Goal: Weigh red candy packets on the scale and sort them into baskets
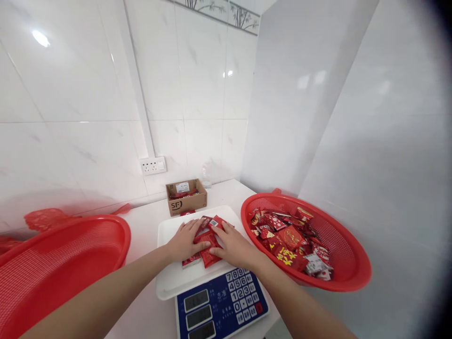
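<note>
Several red snack packets [209,255] lie in a pile on the white tray [169,282] of a weighing scale. My left hand [185,241] rests on the pile's left side, fingers stretched over the packets and thumb pointing right. From the other side my right hand [231,242] touches the pile, its fingers spread and thumb apart. Parts of the packets are hidden under both hands. Below the tray shows the scale's blue panel [221,325], with three displays and a number keypad.
A red plastic basket [353,263] on the right holds many wrapped snacks [291,238]. Another red basket [122,230] stands at left. Behind the scale sits a small cardboard box [189,205] with packets inside. Tiled walls and a power socket [153,165] rise behind the table.
</note>
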A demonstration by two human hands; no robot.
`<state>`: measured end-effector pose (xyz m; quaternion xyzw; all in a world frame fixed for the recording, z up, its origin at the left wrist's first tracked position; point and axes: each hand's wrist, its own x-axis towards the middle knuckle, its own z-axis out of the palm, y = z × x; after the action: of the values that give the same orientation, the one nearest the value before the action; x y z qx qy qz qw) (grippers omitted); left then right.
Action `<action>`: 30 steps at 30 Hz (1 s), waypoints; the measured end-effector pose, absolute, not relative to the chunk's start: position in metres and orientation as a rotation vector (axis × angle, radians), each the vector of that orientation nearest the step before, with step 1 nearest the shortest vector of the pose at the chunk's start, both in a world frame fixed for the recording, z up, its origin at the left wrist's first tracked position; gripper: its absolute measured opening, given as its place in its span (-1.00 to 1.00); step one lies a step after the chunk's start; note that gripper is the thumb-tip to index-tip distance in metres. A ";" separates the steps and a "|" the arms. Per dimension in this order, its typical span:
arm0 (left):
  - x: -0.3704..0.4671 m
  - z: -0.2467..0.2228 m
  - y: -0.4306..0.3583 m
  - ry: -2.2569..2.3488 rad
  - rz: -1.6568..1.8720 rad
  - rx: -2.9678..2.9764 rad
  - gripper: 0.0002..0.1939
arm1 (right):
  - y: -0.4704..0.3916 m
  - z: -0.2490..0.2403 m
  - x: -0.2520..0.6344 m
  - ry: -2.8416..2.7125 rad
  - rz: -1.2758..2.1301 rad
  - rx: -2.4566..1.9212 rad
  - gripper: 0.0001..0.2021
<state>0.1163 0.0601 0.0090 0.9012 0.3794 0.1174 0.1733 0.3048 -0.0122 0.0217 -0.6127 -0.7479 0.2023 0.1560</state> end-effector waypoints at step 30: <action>0.079 0.030 0.000 1.288 0.268 2.317 -0.43 | 0.010 0.043 0.309 -2.318 0.607 -1.639 -0.38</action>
<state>0.0794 -0.0002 0.0305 0.8450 0.4697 0.0978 0.2362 0.3088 0.0098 0.0427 -0.5605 -0.7929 0.2076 0.1189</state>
